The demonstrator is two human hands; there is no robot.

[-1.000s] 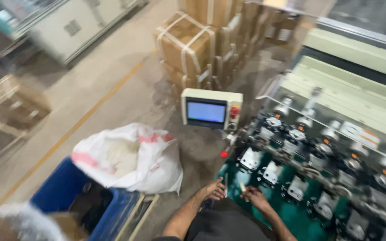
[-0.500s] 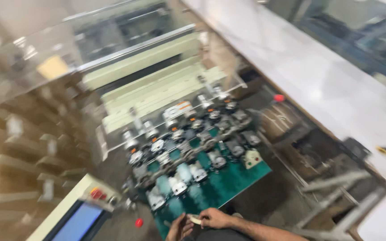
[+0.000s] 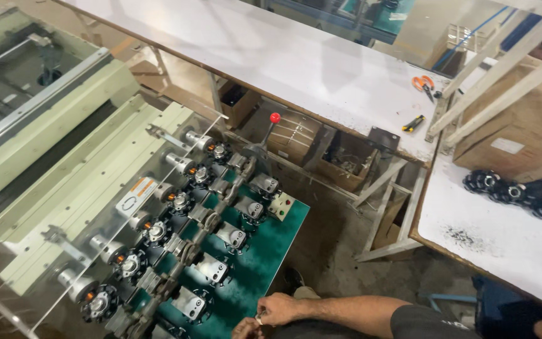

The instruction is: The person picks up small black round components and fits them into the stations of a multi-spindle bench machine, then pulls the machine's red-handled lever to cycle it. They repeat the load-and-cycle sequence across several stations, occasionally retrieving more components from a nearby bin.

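Bottom centre of the frame: right hand (image 3: 278, 309), fingers curled, pinching a small pale part (image 3: 260, 319) too tiny to identify; it rests at the near edge of the green machine deck (image 3: 265, 251). Left hand (image 3: 246, 329), just below it, is cut off by the frame's bottom edge, so its grip cannot be told. Left of centre: rows of black winding heads (image 3: 177, 202) behind a clear guard. Upper right: white table (image 3: 296, 56) with orange scissors (image 3: 423, 83); black round parts (image 3: 503, 188) at right, partly blurred.
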